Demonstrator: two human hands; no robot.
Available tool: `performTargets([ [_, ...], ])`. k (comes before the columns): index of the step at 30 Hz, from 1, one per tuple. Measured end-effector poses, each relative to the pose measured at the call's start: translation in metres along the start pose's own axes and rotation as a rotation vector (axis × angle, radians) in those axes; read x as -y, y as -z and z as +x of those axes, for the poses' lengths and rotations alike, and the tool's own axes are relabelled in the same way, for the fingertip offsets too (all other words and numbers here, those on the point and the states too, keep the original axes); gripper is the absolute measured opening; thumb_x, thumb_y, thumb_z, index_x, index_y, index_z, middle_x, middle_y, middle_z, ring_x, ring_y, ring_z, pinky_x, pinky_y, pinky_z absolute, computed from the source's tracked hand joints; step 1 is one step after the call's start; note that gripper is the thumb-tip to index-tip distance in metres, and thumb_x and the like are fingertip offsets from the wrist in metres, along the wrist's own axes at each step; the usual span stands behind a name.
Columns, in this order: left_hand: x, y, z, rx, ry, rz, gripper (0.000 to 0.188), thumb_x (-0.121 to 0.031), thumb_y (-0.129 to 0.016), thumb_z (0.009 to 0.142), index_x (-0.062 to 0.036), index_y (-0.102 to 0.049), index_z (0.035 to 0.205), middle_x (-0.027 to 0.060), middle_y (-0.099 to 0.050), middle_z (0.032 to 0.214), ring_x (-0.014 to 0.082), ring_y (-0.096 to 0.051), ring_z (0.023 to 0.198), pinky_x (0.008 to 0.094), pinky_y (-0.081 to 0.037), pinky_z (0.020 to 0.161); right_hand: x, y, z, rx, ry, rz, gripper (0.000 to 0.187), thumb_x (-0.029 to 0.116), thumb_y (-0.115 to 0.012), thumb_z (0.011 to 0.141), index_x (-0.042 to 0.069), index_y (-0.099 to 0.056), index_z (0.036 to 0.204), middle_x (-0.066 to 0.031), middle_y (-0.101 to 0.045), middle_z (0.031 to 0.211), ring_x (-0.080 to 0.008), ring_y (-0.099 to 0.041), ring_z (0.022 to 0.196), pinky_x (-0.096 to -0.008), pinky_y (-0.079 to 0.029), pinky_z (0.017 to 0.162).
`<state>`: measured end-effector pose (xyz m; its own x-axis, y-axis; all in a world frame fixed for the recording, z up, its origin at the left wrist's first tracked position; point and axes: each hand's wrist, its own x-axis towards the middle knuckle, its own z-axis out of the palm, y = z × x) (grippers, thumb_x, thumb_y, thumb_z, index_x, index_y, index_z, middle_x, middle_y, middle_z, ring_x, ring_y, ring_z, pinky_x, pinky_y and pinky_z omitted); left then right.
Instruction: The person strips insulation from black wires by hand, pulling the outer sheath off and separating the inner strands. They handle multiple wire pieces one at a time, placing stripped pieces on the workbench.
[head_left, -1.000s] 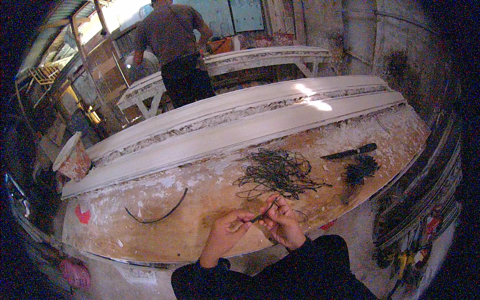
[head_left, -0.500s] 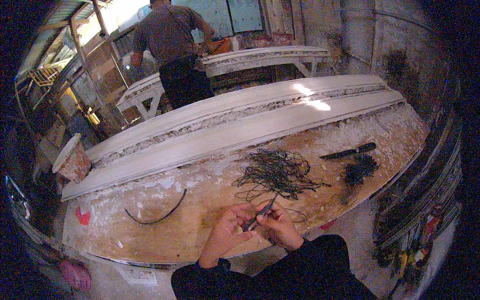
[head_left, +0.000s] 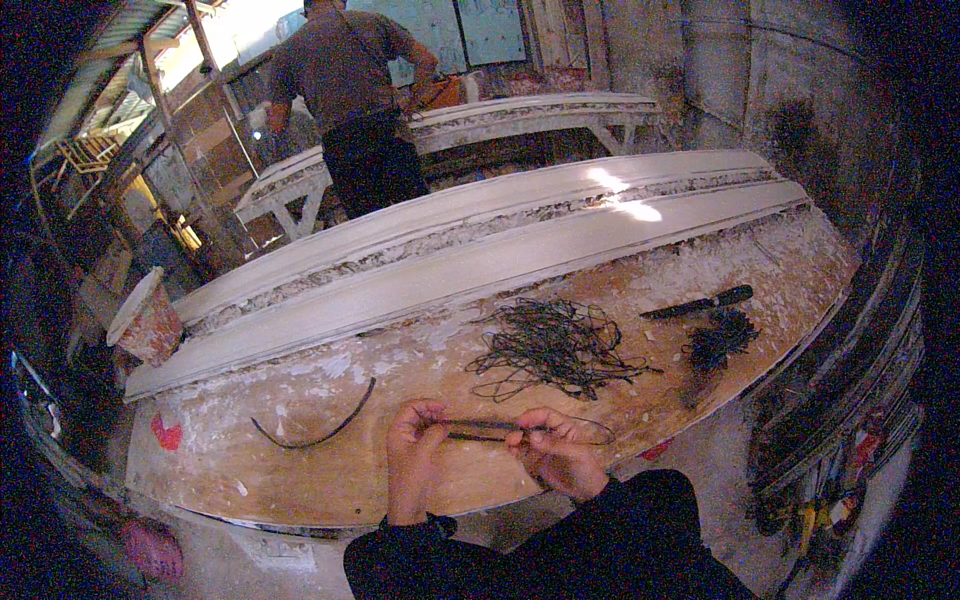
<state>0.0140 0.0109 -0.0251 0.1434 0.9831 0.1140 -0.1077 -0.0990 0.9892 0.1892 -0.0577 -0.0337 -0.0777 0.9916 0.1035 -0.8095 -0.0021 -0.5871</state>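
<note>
Between my two hands a dark cord is stretched sideways, running as two close strands with a thin loop curling out past the right hand. My left hand is closed on one end, fingertips pinched together. My right hand pinches the other end. Just beyond them a loose tangle of dark cord lies on the board. To its right lie a black-handled knife and a small bundle of short dark cord pieces. A curved dark strip rests left of my left hand.
The wooden board is smeared with white. Along its far side run long pale planks, with a stained bucket at their left end. Farther back a person stands beside another long bench. Tools lie at lower right.
My hands have moved apart, the left going leftward. The dark cord, slanted and bunched between my fingers before, is now drawn out nearly level. The person behind has shifted slightly.
</note>
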Motion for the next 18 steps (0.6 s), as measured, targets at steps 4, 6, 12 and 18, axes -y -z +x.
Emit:
performTargets([
  [4, 0.011, 0.000, 0.003, -0.028, -0.021, 0.072, 0.015, 0.004, -0.053, 0.068, -0.0040, -0.053, 0.082, 0.0007, -0.053, 0.075, 0.0094, -0.050, 0.070, 0.0215, -0.041, 0.064, -0.003, 0.007, -0.001, 0.100, 0.067, -0.074, 0.018, 0.011, -0.058, 0.076, 0.001, -0.057, 0.091, -0.0084, -0.057, 0.087, -0.0193, -0.056, 0.081, -0.0282, -0.042, 0.077],
  [6, 0.014, 0.001, 0.002, -0.029, 0.001, 0.125, 0.013, 0.003, -0.055, 0.069, -0.0040, -0.053, 0.080, 0.0004, -0.053, 0.073, 0.0090, -0.049, 0.068, 0.0215, -0.040, 0.063, 0.000, 0.010, -0.002, 0.041, -0.025, -0.244, 0.014, 0.010, -0.059, 0.075, 0.001, -0.058, 0.086, -0.0082, -0.057, 0.088, -0.0181, -0.055, 0.081, -0.0272, -0.041, 0.077],
  [12, 0.013, -0.001, 0.003, 0.021, -0.018, 0.123, 0.009, -0.002, -0.061, 0.070, -0.0042, -0.053, 0.074, -0.0009, -0.052, 0.068, 0.0077, -0.047, 0.064, 0.0213, -0.040, 0.060, 0.007, -0.002, -0.003, -0.057, 0.116, -0.832, 0.016, 0.006, -0.067, 0.068, 0.002, -0.059, 0.080, -0.0069, -0.056, 0.085, -0.0136, -0.052, 0.079, -0.0259, -0.040, 0.073],
  [18, -0.008, -0.007, -0.009, 0.285, -0.079, 0.312, 0.012, -0.006, -0.066, 0.068, -0.0034, -0.055, 0.071, 0.0006, -0.054, 0.070, 0.0097, -0.050, 0.067, 0.0220, -0.040, 0.061, 0.006, -0.005, 0.002, -0.149, 0.292, -0.854, 0.043, 0.000, -0.067, 0.066, 0.005, -0.048, 0.103, -0.0010, -0.049, 0.076, -0.0094, -0.049, 0.073, -0.0223, -0.040, 0.068],
])
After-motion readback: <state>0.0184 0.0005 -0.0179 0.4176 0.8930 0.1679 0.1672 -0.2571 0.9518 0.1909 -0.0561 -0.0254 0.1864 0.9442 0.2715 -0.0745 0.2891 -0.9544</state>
